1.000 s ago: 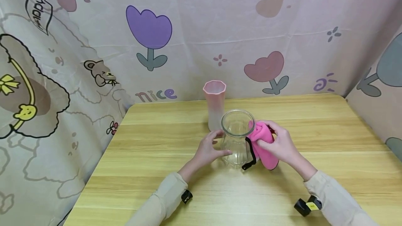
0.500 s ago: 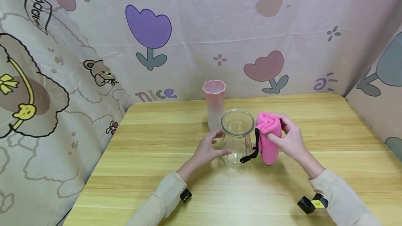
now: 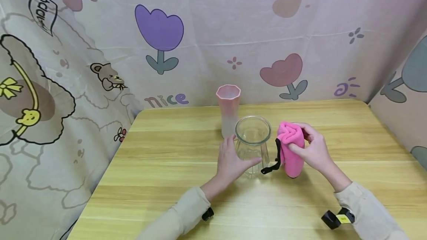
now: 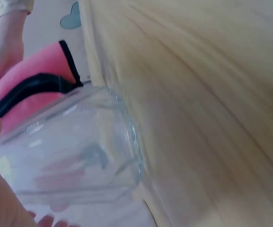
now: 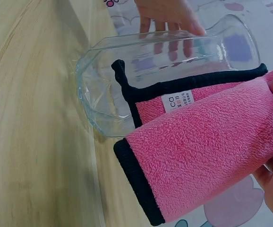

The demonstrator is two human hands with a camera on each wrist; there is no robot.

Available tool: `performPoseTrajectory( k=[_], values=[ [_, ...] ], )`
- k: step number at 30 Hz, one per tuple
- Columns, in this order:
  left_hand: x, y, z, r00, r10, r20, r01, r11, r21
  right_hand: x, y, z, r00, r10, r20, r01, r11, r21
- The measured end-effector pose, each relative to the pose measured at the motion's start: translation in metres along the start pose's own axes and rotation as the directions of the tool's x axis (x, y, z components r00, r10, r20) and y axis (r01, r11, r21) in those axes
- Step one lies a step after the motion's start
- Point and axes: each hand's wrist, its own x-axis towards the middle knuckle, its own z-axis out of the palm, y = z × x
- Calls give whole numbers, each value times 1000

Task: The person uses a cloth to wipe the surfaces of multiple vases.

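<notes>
A clear glass vase (image 3: pixel 252 151) with a round rim and faceted sides stands upright on the wooden table. My left hand (image 3: pixel 232 162) holds it from the left, thumb across the front and fingers round the far side; through the glass, in the right wrist view, those fingers (image 5: pixel 172 45) show. Just right of the vase, my right hand (image 3: pixel 315 151) grips a folded pink towel (image 3: pixel 291 151) with black edging, thumb in front. Its white label (image 5: pixel 178 100) faces the vase in the right wrist view. A gap separates towel and vase in the head view.
Behind the vase, slightly left, stands a tall pink-to-white vase (image 3: pixel 228 112) with a many-sided rim. Printed cloth (image 3: pixel 207 29) hangs along the back and sides of the wooden table (image 3: pixel 160 151).
My right hand has drawn the towel away from the glass to the right. The left hand has shifted right and turned, its thumb reaching further across the vase front. The vase stays in place.
</notes>
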Motion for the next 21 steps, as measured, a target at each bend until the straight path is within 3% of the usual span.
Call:
performPoseTrajectory(
  k=[3, 6, 16, 21],
  values=[
    [-1, 3, 6, 998, 13, -65, -8, 997, 71, 0, 0, -1, 1000, 3, 6, -3, 1000, -7],
    [-3, 2, 10, 997, 1, -77, 4, 998, 61, 0, 0, -1, 1000, 1, 12, -1, 1000, -9],
    [-3, -1, 11, 999, -34, -42, 31, 998, -59, 1, -1, 0, 1000, -7, 18, 7, 1000, 4],
    [2, -7, 6, 998, -33, 48, 39, 989, -139, 1, 1, -1, 1000, 6, 16, -6, 1000, -5]
  ],
)
